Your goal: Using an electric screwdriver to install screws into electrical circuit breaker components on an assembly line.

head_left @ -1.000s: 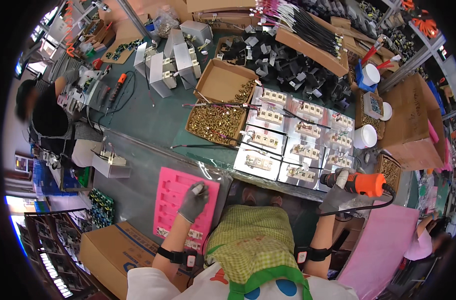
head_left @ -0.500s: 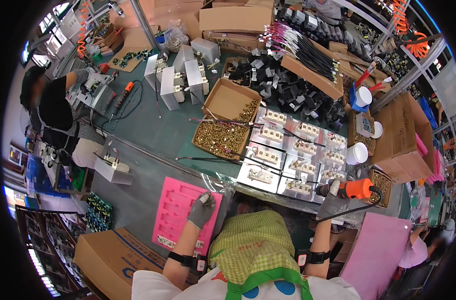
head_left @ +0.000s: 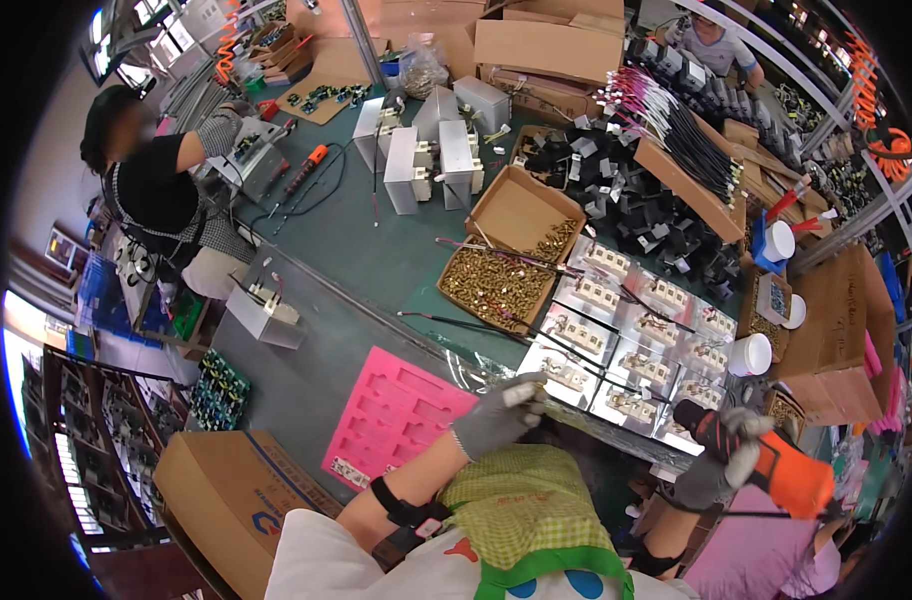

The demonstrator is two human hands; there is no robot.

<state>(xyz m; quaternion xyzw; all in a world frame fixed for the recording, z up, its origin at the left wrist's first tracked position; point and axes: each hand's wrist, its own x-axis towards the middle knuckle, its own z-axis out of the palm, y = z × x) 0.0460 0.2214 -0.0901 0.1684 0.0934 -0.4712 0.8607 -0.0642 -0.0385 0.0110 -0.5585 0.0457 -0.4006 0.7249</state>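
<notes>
My left hand (head_left: 498, 418), in a grey glove, is at the near edge of the bench with its fingertips pinched. Anything between them is too small to make out. My right hand (head_left: 711, 475), gloved too, grips an orange-and-black power screwdriver (head_left: 791, 478). Its dark front end points left, over the near right corner of a block of silver metal plates (head_left: 616, 400). Pale connector blocks sit on these plates, and black cables (head_left: 576, 340) lie across them. Left of my left hand lies a pink foam tray (head_left: 381, 385) with cut-out slots and a few pale parts in its near corner.
Behind the plates stands a cardboard box of brass screws (head_left: 491, 285). Black brackets (head_left: 616, 180) are heaped beyond it. Silver metal cases (head_left: 401, 170) stand at the back, one more case (head_left: 266, 315) at left. A white tub (head_left: 751, 354) is at right. A co-worker (head_left: 151, 190) sits at far left.
My left hand has left the foam tray and moved right to the bench edge by the plates. My right hand has tilted the screwdriver and drawn it nearer. The whole view has shifted.
</notes>
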